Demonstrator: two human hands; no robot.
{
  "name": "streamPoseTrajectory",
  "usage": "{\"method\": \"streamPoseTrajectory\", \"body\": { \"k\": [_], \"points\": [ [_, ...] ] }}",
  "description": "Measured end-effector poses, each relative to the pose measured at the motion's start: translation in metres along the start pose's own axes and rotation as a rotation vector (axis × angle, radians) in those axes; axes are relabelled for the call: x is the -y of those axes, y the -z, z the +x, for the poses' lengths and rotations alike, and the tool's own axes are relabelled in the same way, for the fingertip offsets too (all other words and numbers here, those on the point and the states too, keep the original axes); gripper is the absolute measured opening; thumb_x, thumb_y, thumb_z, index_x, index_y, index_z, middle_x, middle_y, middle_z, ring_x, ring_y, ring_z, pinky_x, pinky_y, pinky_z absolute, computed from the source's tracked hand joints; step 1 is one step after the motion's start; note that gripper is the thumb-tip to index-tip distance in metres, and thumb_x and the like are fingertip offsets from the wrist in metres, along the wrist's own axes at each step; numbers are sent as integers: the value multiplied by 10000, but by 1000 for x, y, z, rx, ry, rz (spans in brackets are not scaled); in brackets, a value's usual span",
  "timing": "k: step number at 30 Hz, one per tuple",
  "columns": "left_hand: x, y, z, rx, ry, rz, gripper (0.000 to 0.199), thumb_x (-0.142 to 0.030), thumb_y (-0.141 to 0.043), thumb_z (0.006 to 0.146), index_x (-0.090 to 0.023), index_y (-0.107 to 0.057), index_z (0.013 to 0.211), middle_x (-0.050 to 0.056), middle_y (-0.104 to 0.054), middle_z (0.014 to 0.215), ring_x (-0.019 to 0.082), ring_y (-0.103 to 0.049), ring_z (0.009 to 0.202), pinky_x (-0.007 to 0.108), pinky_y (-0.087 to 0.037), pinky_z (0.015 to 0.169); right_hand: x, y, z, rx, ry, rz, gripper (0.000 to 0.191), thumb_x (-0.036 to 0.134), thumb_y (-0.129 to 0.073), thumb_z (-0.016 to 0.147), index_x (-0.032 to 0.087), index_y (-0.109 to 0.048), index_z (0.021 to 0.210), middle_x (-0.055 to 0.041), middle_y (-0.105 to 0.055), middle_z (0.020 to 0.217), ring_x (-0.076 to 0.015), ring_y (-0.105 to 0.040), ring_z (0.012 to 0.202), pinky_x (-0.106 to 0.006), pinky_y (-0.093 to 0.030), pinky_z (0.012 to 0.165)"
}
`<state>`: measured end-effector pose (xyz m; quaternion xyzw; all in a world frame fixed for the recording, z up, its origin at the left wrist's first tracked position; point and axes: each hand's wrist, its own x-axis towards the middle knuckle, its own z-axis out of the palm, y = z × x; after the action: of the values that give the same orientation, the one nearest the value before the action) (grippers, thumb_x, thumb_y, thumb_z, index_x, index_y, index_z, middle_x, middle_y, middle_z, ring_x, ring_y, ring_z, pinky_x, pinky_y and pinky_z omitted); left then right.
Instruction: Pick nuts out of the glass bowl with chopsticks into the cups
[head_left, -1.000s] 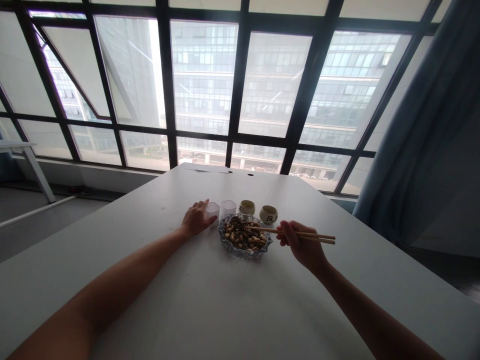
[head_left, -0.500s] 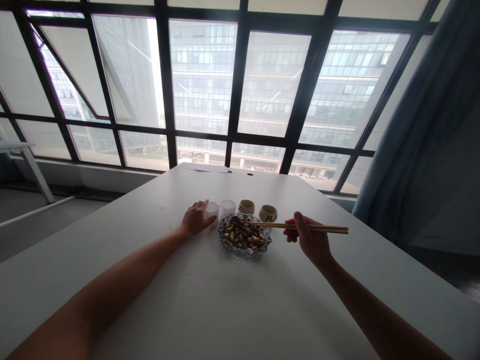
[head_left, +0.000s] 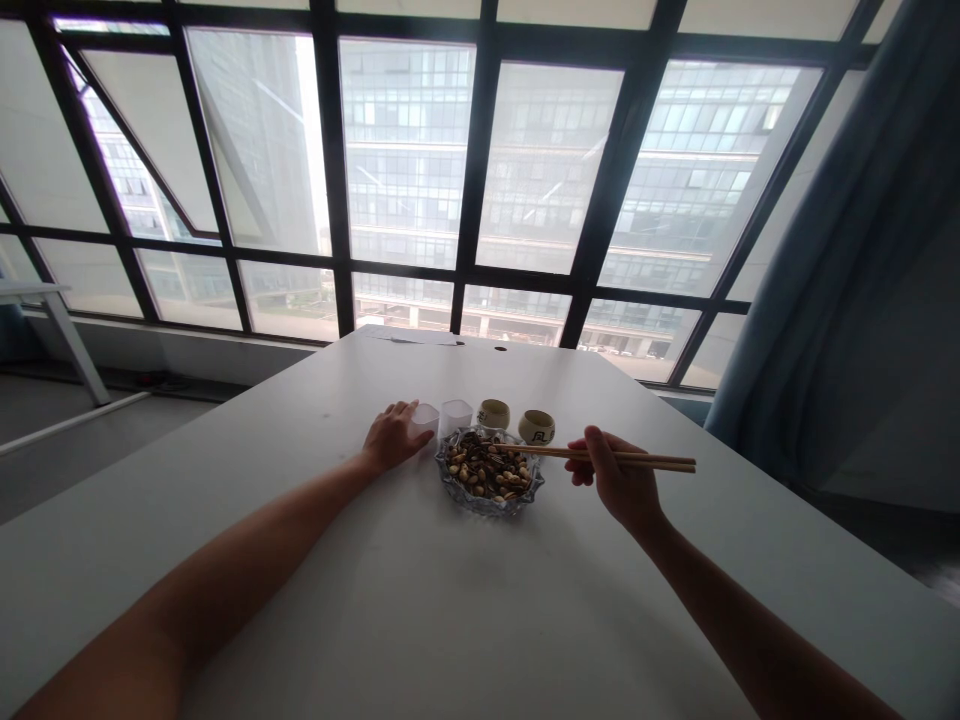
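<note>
My right hand point(head_left: 619, 475) grips a pair of wooden chopsticks point(head_left: 555, 452), their tips among the nuts and seeds point(head_left: 487, 470) in a scalloped glass bowl point(head_left: 489, 508). What the tips touch is too small to make out. On the bowl's left, the thumb and fingers of my left hand point(head_left: 394, 437) are around a small translucent plastic cup point(head_left: 426, 418) standing on the table. A second translucent cup point(head_left: 456, 415) is just right of it. Behind the bowl stand two cream cups with dark characters, one at the middle point(head_left: 493, 414) and one farther right point(head_left: 536, 427).
The white table point(head_left: 480, 610) reaches toward a large framed window. Papers point(head_left: 420, 338) lie at its far edge, by a dark round hole point(head_left: 501, 349). A blue-grey curtain point(head_left: 810, 250) hangs at the right. Another white table point(head_left: 67, 320) stands at the far left.
The rear ends of the chopsticks have dipped slightly, and my right hand has shifted a little to the left. My left hand stays in practically the same place on the cup.
</note>
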<state>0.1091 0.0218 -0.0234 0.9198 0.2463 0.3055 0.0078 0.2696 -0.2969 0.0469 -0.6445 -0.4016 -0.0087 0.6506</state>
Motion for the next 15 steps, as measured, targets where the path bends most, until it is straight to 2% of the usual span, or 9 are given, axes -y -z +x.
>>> {"method": "streamPoseTrajectory", "body": {
  "k": [6,9,11,15],
  "points": [
    [1,-2,0,-12,-4,-5,644,-514,-586,853,-149,-504,1377,167,-615,1254,347,-581,1150,475,-488,966,-3,0,1,3,11,14,551,701,-599,829,167,-688,730,-60,-674,536,-154,-601,404,-254,-472,380],
    [1,-1,0,-8,-1,4,645,-516,-585,856,-138,-507,1373,166,-614,1260,343,-580,1154,469,-488,970,-5,3,1,13,78,-44,520,653,-561,888,167,-683,746,-60,-678,548,-159,-613,416,-257,-485,391],
    [0,0,-1,-8,2,15,641,-508,-587,856,-135,-509,1372,162,-614,1263,336,-579,1158,459,-487,974,-3,5,-1,70,230,-151,486,597,-548,925,173,-673,724,-52,-671,554,-151,-611,428,-253,-492,414],
    [0,0,-1,-9,2,20,649,-508,-593,855,-130,-507,1376,161,-614,1263,333,-583,1153,460,-489,973,8,9,-4,260,643,-413,400,428,-526,979,183,-642,684,-28,-637,562,-113,-562,441,-229,-445,443]
  ]
}}
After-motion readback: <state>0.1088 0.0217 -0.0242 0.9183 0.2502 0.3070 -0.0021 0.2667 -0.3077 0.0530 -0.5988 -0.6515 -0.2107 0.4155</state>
